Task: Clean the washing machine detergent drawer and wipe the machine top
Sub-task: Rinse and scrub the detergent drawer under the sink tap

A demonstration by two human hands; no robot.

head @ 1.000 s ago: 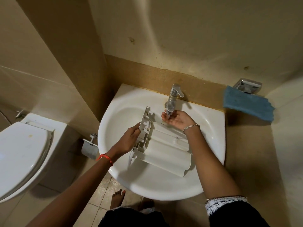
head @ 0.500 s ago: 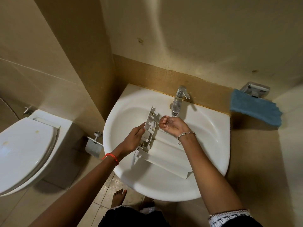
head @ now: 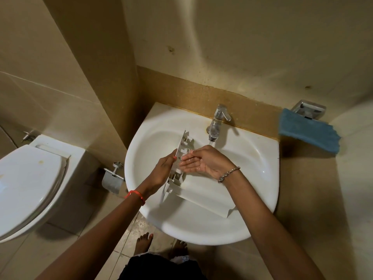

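The white plastic detergent drawer [head: 203, 196] is laid in the white ceramic sink [head: 141, 138] at frame centre, its long axis running from the raised front panel toward the lower right. The panel is gripped by the curled fingers of the left hand [head: 161, 170]. Just right of the panel, the right hand [head: 203, 160] is held palm up below the chrome tap [head: 219, 118], its wet fingers [head: 186, 161] straight and together. This hand is judged nearer for rubbing the drawer.

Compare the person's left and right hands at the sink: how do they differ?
The left hand grips the front panel of the drawer; the right hand holds nothing, wet palm up, fingers uncurled. The left wrist wears an orange band, the right a silver bracelet. Both are over the sink.
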